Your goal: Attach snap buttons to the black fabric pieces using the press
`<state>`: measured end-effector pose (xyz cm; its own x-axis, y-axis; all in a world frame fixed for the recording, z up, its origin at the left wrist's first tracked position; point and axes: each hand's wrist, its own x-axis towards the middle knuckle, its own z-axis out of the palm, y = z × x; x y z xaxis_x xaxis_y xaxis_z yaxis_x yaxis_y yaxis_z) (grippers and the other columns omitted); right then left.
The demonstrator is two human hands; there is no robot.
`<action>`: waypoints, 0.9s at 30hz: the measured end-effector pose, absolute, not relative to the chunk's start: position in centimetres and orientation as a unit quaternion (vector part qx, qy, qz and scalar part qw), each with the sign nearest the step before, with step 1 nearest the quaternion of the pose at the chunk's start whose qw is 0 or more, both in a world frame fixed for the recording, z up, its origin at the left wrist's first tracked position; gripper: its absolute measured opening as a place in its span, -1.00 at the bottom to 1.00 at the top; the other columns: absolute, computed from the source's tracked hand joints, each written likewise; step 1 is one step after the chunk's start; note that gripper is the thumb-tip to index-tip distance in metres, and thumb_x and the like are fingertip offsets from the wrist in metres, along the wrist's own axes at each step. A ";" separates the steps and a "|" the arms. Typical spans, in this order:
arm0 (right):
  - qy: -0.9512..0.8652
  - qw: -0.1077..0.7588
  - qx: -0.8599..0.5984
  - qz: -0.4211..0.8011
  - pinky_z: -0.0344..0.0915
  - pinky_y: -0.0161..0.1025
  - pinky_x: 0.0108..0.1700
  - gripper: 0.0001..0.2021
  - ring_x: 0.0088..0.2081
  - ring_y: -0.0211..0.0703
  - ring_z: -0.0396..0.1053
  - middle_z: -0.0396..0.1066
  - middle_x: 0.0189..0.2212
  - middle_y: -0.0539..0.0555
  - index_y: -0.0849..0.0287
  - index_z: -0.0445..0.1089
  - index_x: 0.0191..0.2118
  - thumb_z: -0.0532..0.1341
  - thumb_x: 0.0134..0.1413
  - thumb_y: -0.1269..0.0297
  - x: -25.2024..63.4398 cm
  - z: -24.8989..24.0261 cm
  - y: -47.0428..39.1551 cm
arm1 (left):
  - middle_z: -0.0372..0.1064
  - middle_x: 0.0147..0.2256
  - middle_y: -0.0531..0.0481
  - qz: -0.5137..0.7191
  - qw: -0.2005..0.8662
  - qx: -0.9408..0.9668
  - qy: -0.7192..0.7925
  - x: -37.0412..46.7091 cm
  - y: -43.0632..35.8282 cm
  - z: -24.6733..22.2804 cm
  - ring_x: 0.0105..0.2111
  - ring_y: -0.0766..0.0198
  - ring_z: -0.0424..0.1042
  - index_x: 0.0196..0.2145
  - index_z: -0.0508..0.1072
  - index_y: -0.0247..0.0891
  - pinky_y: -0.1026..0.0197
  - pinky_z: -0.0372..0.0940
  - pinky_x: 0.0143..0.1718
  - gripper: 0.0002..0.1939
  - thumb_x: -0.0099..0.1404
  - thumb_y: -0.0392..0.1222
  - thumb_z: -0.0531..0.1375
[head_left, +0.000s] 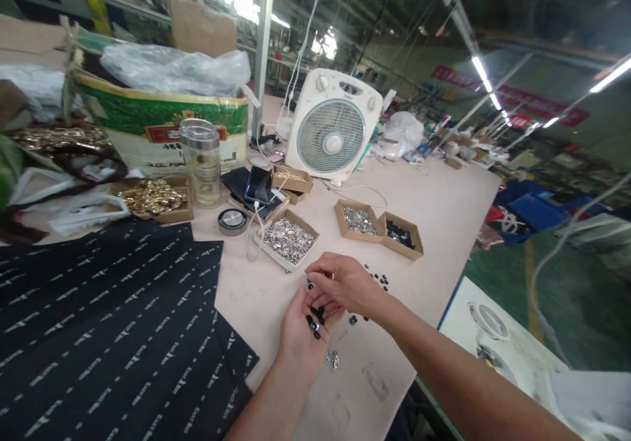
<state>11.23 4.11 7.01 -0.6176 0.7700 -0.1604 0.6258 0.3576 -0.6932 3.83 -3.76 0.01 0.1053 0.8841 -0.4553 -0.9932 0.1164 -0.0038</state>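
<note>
My left hand is turned palm up and cupped, with several small round black buttons lying in it. Just above its fingertips, my right hand pinches a small black button between thumb and forefinger. More loose black buttons lie on the table under and beyond the right wrist. A little heap of silver metal pieces rests right of my left wrist. Beyond my hands stands a cardboard tray full of small silver metal parts.
Farther back are a tray of silver parts and one of black pieces. Black printed fabric covers the left side. A box fan, glass jar and charging phone stand behind. The table edge runs along the right.
</note>
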 end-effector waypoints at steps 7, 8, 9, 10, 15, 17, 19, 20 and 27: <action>-0.916 -0.077 -0.369 0.139 0.21 -0.36 -0.34 -0.79 -0.35 -0.25 0.39 0.47 -0.30 0.03 0.11 0.51 -0.27 0.10 0.22 0.31 7.3 6.9 5.8 | 0.37 -0.47 -0.02 0.657 0.712 -0.184 0.166 3.9 -3.6 0.0 -0.46 0.29 0.39 -0.35 0.44 -0.33 0.14 0.44 -0.30 -0.81 0.35 -0.17 0.13; -0.925 -0.101 -0.353 0.093 0.19 -0.35 -0.35 -0.80 -0.35 -0.24 0.39 0.47 -0.31 0.05 0.13 0.50 -0.27 0.11 0.20 0.33 6.9 7.0 5.8 | 0.36 -0.48 0.00 0.655 0.713 -0.187 0.165 3.9 -3.6 0.0 -0.48 0.29 0.38 -0.37 0.43 -0.32 0.15 0.43 -0.33 -0.81 0.34 -0.17 0.14; -0.933 -0.121 -0.334 0.049 0.18 -0.34 -0.37 -0.82 -0.36 -0.21 0.40 0.47 -0.33 0.07 0.14 0.49 -0.27 0.12 0.18 0.36 6.6 7.0 5.7 | 0.34 -0.50 0.01 0.653 0.715 -0.189 0.164 3.9 -3.6 0.0 -0.49 0.30 0.37 -0.38 0.42 -0.32 0.17 0.42 -0.36 -0.82 0.33 -0.17 0.14; -0.939 -0.136 -0.315 0.011 0.17 -0.33 -0.40 -0.85 -0.38 -0.19 0.40 0.46 -0.35 0.08 0.14 0.48 -0.26 0.14 0.14 0.38 6.2 7.0 5.7 | 0.34 -0.50 0.02 0.652 0.716 -0.191 0.163 3.9 -3.6 0.1 -0.49 0.30 0.37 -0.39 0.41 -0.31 0.19 0.42 -0.38 -0.83 0.33 -0.18 0.15; -0.958 -0.174 -0.214 -0.079 0.21 -0.26 -0.41 -0.89 -0.41 -0.08 0.42 0.46 -0.40 0.14 0.21 0.46 -0.31 0.20 0.05 0.48 5.0 6.8 6.4 | 0.27 -0.53 0.05 0.658 0.715 -0.181 0.150 3.8 -3.7 0.1 -0.52 0.33 0.31 -0.45 0.35 -0.30 0.20 0.41 -0.37 -0.81 0.32 -0.21 0.15; -0.961 -0.183 -0.186 -0.090 0.24 -0.23 -0.37 -0.90 -0.38 -0.06 0.43 0.47 -0.40 0.18 0.24 0.47 -0.34 0.20 0.06 0.49 4.7 6.7 6.7 | 0.24 -0.55 0.07 0.656 0.720 -0.177 0.143 3.7 -3.7 0.0 -0.53 0.34 0.29 -0.47 0.33 -0.30 0.19 0.40 -0.35 -0.80 0.31 -0.21 0.16; -0.962 -0.192 -0.169 -0.094 0.25 -0.21 -0.32 -0.92 -0.35 -0.05 0.43 0.47 -0.42 0.21 0.27 0.47 -0.36 0.21 0.05 0.50 4.5 6.7 6.9 | 0.24 -0.55 0.06 0.652 0.723 -0.177 0.143 3.7 -3.7 -0.1 -0.53 0.33 0.29 -0.46 0.34 -0.30 0.19 0.40 -0.35 -0.80 0.31 -0.19 0.16; -0.962 -0.196 -0.162 -0.094 0.26 -0.20 -0.30 -0.93 -0.34 -0.04 0.43 0.47 -0.42 0.22 0.28 0.47 -0.37 0.22 0.04 0.50 4.5 6.7 7.0 | 0.25 -0.55 0.06 0.650 0.724 -0.177 0.145 3.8 -3.7 -0.1 -0.53 0.33 0.30 -0.46 0.35 -0.30 0.18 0.41 -0.35 -0.79 0.31 -0.17 0.16; -0.974 -0.163 -0.120 -0.105 0.22 -0.15 -0.24 -0.95 -0.30 0.00 0.40 0.45 -0.38 0.19 0.27 0.45 -0.35 0.22 0.06 0.46 5.0 5.9 7.5 | 0.38 -0.47 -0.06 0.640 0.725 -0.184 0.174 3.9 -3.6 -0.1 -0.43 0.21 0.44 -0.40 0.41 -0.33 0.05 0.43 -0.23 -0.78 0.32 -0.12 0.14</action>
<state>5.02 7.51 5.93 -0.9178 0.2685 -0.2927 0.1999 0.9490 0.2437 3.86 -3.63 -0.08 0.1203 0.8647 -0.4876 -0.9926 0.1126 -0.0451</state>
